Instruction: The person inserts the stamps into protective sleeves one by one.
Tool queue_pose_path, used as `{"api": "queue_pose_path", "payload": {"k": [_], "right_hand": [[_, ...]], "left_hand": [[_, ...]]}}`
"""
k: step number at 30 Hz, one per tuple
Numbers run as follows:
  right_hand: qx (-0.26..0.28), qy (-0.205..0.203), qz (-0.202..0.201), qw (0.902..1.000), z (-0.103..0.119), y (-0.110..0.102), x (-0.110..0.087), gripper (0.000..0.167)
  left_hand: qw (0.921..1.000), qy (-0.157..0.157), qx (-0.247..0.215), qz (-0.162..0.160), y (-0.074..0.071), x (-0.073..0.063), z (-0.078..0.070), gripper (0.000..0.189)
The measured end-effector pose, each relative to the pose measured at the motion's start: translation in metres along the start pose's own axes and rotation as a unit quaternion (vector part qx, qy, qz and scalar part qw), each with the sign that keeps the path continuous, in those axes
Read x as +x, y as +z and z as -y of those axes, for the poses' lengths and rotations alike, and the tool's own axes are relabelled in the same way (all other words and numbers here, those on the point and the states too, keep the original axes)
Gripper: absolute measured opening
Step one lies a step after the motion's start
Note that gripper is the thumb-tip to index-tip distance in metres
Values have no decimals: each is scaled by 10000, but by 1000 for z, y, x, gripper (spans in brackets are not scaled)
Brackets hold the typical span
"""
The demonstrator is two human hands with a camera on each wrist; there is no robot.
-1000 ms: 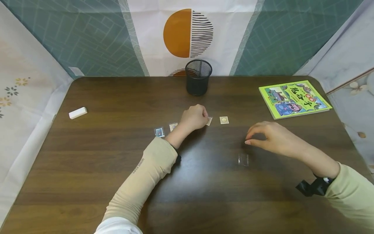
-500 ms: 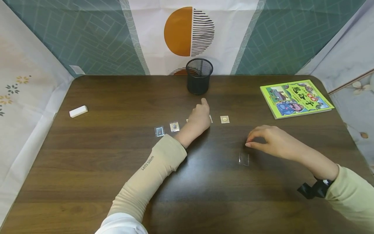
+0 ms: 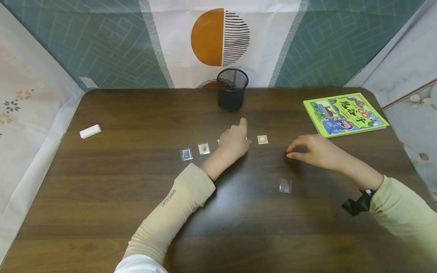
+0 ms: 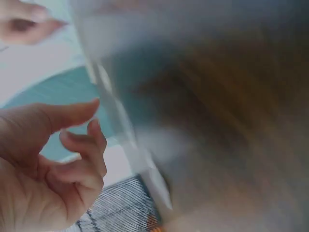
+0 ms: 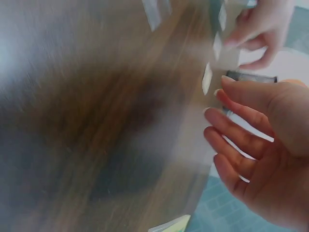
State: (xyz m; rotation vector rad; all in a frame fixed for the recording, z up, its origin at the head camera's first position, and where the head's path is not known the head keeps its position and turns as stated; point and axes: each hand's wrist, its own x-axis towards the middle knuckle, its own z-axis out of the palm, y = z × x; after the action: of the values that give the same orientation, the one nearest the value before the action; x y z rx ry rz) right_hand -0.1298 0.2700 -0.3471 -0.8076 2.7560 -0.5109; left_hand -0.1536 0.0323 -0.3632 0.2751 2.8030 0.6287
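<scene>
In the head view, several small square stamp-like pieces lie in a slanting row on the table. A blue-bordered piece is leftmost, followed by a pale one; a beige one ends the row at the right. My left hand is over the middle of the row and hides most of the pieces there. Its thumb and index finger are spread apart with nothing between them. To the right, my right hand hovers with loosely bent fingers; the right wrist view shows no object in this hand.
A clear plastic sleeve lies in front of the right hand. Behind the row stands a black mesh pen holder. A green picture book is at the back right, a white eraser-like block at the left.
My left hand has left the piece its fingertips were at; index finger and thumb have spread apart. The right hand has shifted slightly away from the person, farther from the clear sleeve.
</scene>
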Motion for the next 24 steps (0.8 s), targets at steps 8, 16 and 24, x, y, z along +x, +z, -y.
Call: {"api": "queue_pose_path", "payload": {"k": [8,16,24], "right_hand": [[-317,-282,23,9991,-18,-1,42,21],[-185,-229,343,9990,-16,-4,80,28],[-22,-33,460,9989,-3,7,97,31]], "left_hand": [[9925,936,11,784,8,-50,-27,64],[9804,1415,801,1113,34,-63,-49,58],[9643,1655,1568,1347,61,-61,-73,44]]}}
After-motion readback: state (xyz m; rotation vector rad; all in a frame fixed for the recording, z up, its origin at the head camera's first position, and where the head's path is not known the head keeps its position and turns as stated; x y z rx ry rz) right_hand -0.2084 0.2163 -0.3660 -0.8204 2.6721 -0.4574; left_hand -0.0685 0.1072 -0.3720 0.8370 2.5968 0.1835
